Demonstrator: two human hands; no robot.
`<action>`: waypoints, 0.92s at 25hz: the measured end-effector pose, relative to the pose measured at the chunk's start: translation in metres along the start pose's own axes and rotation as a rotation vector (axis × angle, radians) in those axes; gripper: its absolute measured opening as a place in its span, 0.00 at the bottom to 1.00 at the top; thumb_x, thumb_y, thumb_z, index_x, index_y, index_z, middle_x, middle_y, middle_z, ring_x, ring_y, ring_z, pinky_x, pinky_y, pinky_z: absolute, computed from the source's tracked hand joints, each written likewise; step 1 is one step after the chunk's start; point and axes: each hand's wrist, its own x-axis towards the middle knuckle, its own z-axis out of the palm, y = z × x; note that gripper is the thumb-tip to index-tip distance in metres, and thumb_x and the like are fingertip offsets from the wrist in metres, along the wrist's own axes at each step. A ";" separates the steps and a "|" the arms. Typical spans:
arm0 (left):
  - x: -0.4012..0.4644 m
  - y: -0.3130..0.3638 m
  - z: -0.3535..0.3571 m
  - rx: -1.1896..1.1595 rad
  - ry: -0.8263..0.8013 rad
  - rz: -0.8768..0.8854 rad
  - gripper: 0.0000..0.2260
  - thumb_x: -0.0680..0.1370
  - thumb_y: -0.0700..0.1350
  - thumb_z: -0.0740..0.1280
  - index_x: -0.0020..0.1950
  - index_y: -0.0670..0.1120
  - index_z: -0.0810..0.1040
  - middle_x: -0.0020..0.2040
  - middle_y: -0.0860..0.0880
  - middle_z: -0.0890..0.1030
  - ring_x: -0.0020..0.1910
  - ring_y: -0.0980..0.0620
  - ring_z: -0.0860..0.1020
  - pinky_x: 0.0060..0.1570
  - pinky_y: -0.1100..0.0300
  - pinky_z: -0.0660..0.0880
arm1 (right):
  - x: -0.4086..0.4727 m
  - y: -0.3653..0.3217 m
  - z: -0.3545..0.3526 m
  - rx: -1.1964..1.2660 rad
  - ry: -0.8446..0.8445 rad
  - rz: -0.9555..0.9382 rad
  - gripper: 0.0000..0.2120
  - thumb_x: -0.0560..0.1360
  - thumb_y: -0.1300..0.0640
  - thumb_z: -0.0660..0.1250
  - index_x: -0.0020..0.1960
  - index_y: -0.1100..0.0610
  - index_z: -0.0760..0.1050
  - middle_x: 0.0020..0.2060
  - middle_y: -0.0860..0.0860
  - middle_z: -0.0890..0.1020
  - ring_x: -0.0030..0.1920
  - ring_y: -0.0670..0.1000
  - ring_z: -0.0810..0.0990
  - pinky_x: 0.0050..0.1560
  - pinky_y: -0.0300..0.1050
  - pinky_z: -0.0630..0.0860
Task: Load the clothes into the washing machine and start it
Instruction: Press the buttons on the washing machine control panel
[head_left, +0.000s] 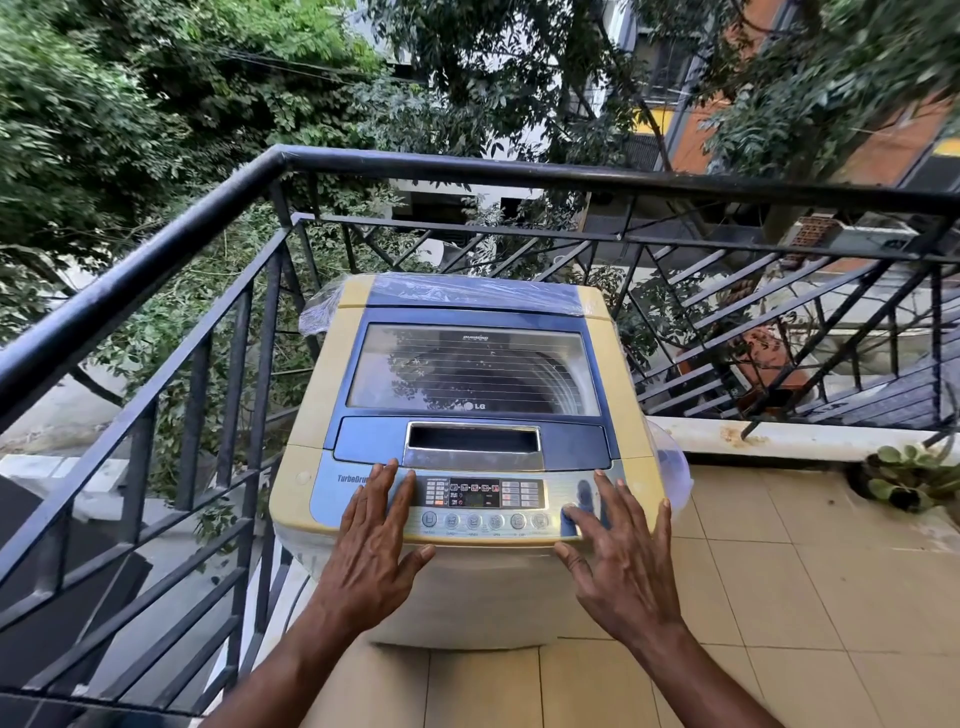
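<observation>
Both hands, left (371, 540) and right (621, 551), are spread flat, empty, on the washer's (311, 395) near panel (483, 501); the closed lid's handle (472, 441) lies just beyond, between them.

The washing machine (467, 415) stands in the balcony corner, with the black railing (208, 322) close along its left side and behind it, leaving little side room there. To its right the tiled floor (779, 571) is bare as far as a potted plant (906, 475) near the ledge. The lid (470, 371) is shut, barring the drum. Both spread hands, left hand (371, 540) and right hand (621, 551), cover the ends of the control panel (483, 501); the central buttons remain reachable.
</observation>
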 end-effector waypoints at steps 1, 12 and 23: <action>0.000 -0.001 0.000 0.000 0.005 -0.001 0.38 0.78 0.66 0.55 0.82 0.47 0.53 0.83 0.46 0.48 0.82 0.46 0.46 0.78 0.48 0.49 | 0.000 -0.001 0.000 0.014 0.008 0.007 0.23 0.76 0.36 0.63 0.68 0.43 0.76 0.79 0.51 0.65 0.79 0.56 0.63 0.77 0.72 0.50; 0.006 -0.005 -0.003 -0.012 0.014 -0.025 0.38 0.78 0.64 0.59 0.83 0.51 0.47 0.83 0.50 0.43 0.82 0.49 0.42 0.78 0.50 0.46 | 0.012 -0.021 -0.007 0.169 0.047 -0.017 0.33 0.76 0.43 0.69 0.77 0.53 0.66 0.81 0.52 0.60 0.79 0.54 0.62 0.77 0.63 0.62; 0.020 0.004 -0.013 -0.021 0.006 -0.003 0.37 0.79 0.65 0.55 0.82 0.51 0.46 0.83 0.50 0.44 0.81 0.51 0.38 0.79 0.53 0.41 | 0.028 -0.040 -0.008 0.166 -0.016 -0.054 0.37 0.79 0.32 0.53 0.82 0.49 0.56 0.83 0.48 0.50 0.82 0.50 0.50 0.80 0.60 0.55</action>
